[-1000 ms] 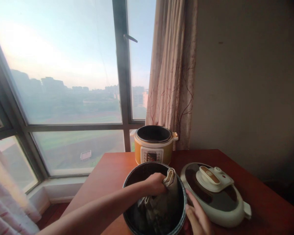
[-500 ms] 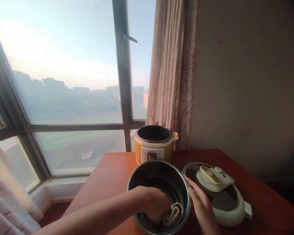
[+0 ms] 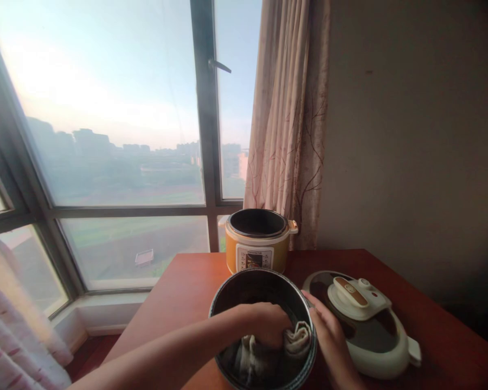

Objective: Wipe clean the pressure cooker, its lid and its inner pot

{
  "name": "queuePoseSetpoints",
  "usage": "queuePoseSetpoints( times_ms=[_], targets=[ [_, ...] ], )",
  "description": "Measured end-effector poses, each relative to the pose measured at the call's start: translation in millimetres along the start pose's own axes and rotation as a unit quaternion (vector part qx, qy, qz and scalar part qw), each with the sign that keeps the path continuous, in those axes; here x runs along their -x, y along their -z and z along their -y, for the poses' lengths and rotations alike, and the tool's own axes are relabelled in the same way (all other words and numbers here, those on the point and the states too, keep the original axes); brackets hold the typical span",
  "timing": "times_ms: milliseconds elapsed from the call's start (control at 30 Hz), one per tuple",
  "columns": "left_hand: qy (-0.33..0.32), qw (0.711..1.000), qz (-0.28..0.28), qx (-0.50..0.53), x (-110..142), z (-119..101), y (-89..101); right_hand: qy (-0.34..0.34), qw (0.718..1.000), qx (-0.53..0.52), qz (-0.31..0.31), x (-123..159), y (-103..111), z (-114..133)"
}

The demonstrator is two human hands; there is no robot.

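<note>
A dark round inner pot (image 3: 244, 284) with a pale rim is tilted towards me at the front of the table. My left hand (image 3: 268, 322) reaches down into it, fingers closed on a crumpled light cloth (image 3: 297, 340). Folds of the cloth show on both sides of that hand, against the pot's inside wall. On the right, my right hand (image 3: 327, 322) grips the outside of the pot at its rim; its fingertips are partly hidden behind the wall.
Behind the pot stands an orange and white electric cooker (image 3: 232, 252), open at the top. Its round lid (image 3: 384, 355) lies on the right side of the reddish wooden table (image 3: 179, 292). A curtain (image 3: 274, 124) and a window are beyond.
My left hand has shifted slightly up and right inside the pot. The cloth has moved along the wall, and more of it shows at the lower left. My right hand stays at the rim.
</note>
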State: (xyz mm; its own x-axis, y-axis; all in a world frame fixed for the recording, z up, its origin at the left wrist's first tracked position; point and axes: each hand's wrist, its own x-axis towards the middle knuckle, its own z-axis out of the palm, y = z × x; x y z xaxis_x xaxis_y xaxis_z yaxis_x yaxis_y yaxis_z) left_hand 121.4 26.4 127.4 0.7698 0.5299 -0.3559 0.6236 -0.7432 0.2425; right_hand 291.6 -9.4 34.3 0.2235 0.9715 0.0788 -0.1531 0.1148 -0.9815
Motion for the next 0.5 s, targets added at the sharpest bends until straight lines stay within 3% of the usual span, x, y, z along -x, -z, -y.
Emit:
queuePoseSetpoints(
  times_ms=[133,300,400,500],
  targets=[
    [0.117,0.991,-0.068,0.022,-6.4,19.3,17.3,0.022,1.000,0.002,0.014,-0.4,2.1,1.7],
    [0.237,0.959,-0.148,0.056,-4.3,46.9,27.0,0.017,1.000,0.000,0.024,-0.2,3.3,0.0],
    [0.262,0.950,-0.151,0.074,-1.6,46.6,23.2,0.019,1.000,0.004,0.016,0.1,1.9,-1.0],
    [0.250,0.956,-0.128,0.087,-2.2,28.8,17.0,0.020,1.000,0.006,0.007,0.2,0.1,0.2]
  ],
)
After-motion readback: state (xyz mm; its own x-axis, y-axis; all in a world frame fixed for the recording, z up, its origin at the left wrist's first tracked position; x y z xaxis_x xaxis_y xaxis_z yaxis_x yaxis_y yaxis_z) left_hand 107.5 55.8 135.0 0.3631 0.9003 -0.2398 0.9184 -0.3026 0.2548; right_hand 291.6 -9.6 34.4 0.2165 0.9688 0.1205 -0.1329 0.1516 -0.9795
